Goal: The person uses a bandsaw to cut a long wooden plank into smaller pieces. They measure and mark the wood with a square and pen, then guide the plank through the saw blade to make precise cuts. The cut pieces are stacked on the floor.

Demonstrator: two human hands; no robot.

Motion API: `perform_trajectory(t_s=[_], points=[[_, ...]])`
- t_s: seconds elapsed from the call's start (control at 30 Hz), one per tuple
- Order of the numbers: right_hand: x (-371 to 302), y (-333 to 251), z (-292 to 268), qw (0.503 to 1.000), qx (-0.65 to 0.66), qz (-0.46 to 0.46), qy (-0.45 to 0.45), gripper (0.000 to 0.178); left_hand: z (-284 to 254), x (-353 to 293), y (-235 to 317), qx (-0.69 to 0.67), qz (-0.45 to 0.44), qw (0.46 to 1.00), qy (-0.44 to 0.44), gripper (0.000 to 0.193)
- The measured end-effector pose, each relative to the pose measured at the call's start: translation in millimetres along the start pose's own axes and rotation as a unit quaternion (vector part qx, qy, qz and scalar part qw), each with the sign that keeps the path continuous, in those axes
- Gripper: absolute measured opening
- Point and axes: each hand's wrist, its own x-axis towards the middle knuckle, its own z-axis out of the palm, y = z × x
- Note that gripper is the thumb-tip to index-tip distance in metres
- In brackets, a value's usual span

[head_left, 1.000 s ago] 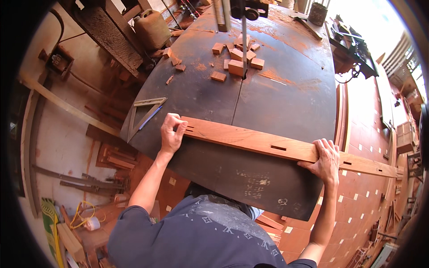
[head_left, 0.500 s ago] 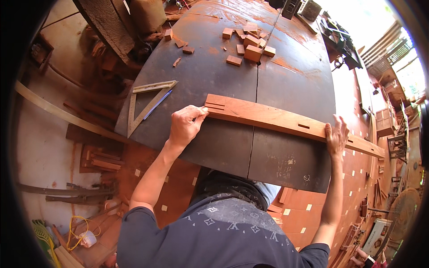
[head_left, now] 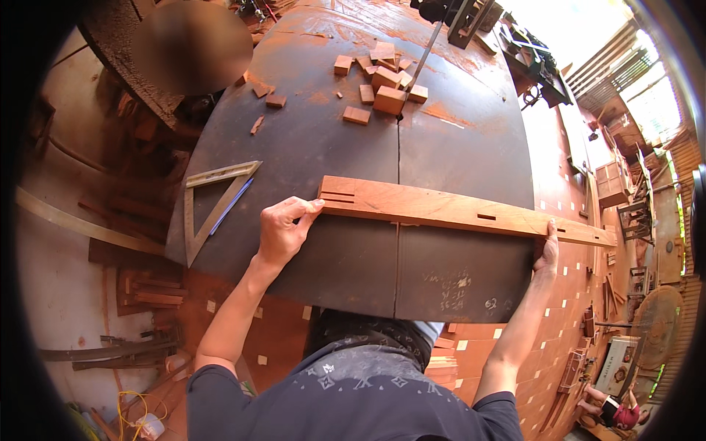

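Observation:
A long reddish wooden beam (head_left: 434, 203) with slots cut in it lies across the dark saw table (head_left: 346, 272), its right end reaching past the table edge. At its left end, beside two narrow parallel cuts, my left hand (head_left: 285, 229) pinches the near corner between thumb and fingers. Farther right, my right hand (head_left: 546, 250) grips the beam, thumb on top near a small slot and fingers mostly hidden beneath. A thin saw blade (head_left: 426, 60) stands beyond the beam, in line with the table's slit. Several small wood blocks (head_left: 388, 99) lie around the blade.
A triangular set square (head_left: 190, 220) and a blue pen (head_left: 232, 206) lie at the table's left. Orange sawdust (head_left: 441, 114) coats the far part. Stacked wood strips (head_left: 154, 290) sit at lower left. A person (head_left: 621, 411) is at the far lower right.
My right hand has changed from raised, spread fingers to a grip around the beam with its thumb on top. My left hand keeps its pinch. The view has shifted, bringing a person in at lower right.

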Motion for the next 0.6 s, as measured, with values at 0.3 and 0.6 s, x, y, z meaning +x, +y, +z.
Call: perform_trajectory(t_s=[0.3, 0.6], points=[[114, -33, 80, 0.986, 0.16, 0.017, 0.046, 0.049, 97, 108, -23, 0.02, 0.014, 1.0, -0.013, 0.009], [174, -20, 98, 0.977, 0.173, -0.105, 0.067, 0.055, 116, 141, -44, -0.037, 0.022, 0.999, -0.021, 0.009]])
